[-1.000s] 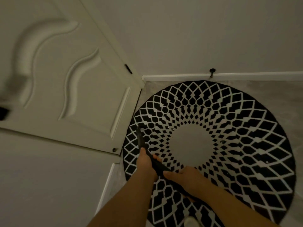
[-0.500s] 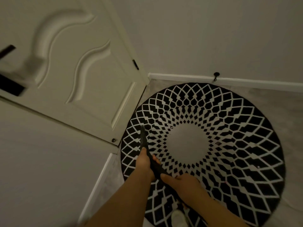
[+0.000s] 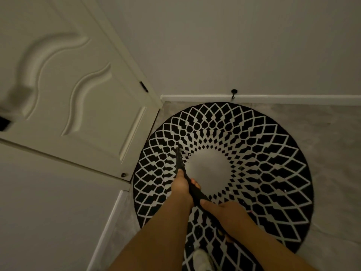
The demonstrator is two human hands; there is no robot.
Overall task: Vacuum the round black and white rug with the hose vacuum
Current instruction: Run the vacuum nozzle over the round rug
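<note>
The round black and white rug [image 3: 273, 173] lies on the grey floor in the room's corner, with a plain pale centre. A thin black vacuum hose nozzle [image 3: 178, 159] slants down onto the rug just left of that centre, its tip touching the pattern. My left hand [image 3: 181, 184] grips the nozzle tube higher up, thumb along it. My right hand [image 3: 224, 214] holds the tube further back, fingers wrapped round it. A few small specks dot the rug.
A cream panelled door [image 3: 78, 98] stands open at the left, its lower corner close to the rug's edge. A white skirting board [image 3: 273, 98] with a black doorstop [image 3: 233, 93] runs along the far wall. A white shoe [image 3: 201, 259] stands on the rug's near edge.
The nozzle tip has slid from the rug's left rim inward toward the pale centre, both hands moving forward with it. The view has shifted slightly.
</note>
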